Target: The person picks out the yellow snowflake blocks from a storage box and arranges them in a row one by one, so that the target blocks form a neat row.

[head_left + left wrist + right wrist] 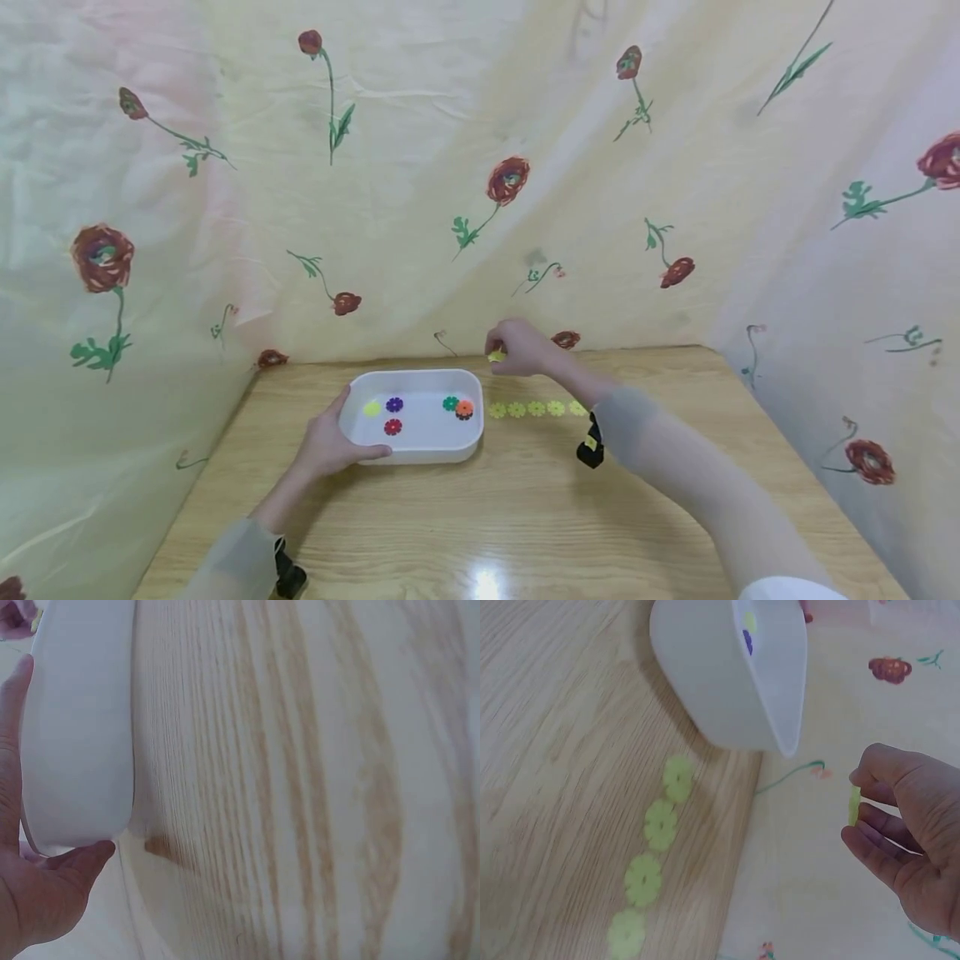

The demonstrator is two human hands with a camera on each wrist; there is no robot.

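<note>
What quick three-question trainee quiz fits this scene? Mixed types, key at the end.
1. What colour is the flower-shaped piece that the right grip pinches?
2. True or false: the row of yellow pieces lies on the table, outside the white tub.
3. In the head view, where does the left grip hold the tub?
A) left end
B) right end
C) nowhere; it doesn't touch it

Key: 1. yellow; 2. true; 3. A
</note>
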